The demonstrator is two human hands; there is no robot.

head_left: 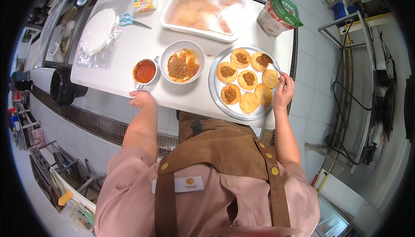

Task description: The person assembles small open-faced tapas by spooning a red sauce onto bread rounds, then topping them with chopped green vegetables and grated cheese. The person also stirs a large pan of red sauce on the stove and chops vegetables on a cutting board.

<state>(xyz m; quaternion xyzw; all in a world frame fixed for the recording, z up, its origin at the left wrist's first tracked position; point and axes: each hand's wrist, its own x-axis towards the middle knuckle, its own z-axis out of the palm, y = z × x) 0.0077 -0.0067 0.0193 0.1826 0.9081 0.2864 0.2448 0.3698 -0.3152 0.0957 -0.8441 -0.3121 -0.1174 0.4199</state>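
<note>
My right hand (pixel 284 91) is closed around the handle of a spoon (pixel 275 67) at the right rim of a round metal tray (pixel 212 85). Brown filling lies at the spoon's far end, over the top-right golden round pastry base (pixel 258 66). Several bases on the tray carry a mound of filling, like the middle one (pixel 247 79); three on the right and near side are plain. At the table's near edge rests my left hand (pixel 143 100), fingers loosely bent and holding nothing. Just beyond it stands a cup of red sauce (pixel 145 71), beside a white bowl (pixel 182 47) of brown filling.
A lidded white tub (pixel 203 10) stands at the back of the white table (pixel 181 96). To its left are blue-handled scissors (pixel 129 20), a colourful packet (pixel 145 1) and white rounds in clear plastic (pixel 99 31). A green-and-red pouch (pixel 279 14) stands at the back right.
</note>
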